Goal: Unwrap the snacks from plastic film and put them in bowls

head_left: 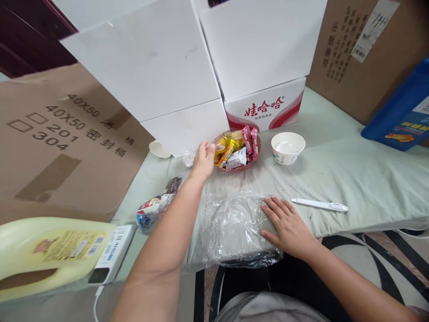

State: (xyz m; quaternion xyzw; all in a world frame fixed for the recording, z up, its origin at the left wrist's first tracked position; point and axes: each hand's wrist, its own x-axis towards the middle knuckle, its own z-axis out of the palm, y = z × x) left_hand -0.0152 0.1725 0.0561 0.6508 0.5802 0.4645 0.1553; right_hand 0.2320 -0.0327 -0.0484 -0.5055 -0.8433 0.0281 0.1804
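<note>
Left hand is out at the 9 o'clock edge of the red dish full of snacks. Its fingers are curled by the rim, but I can't tell if it's gripping anything. Right hand lies flat and relaxed on the plastic sheet, which sits at 6 o'clock from the dish. White bowl is at 3 o'clock of the dish, and a pen is at 2 o'clock of the right hand.
</note>
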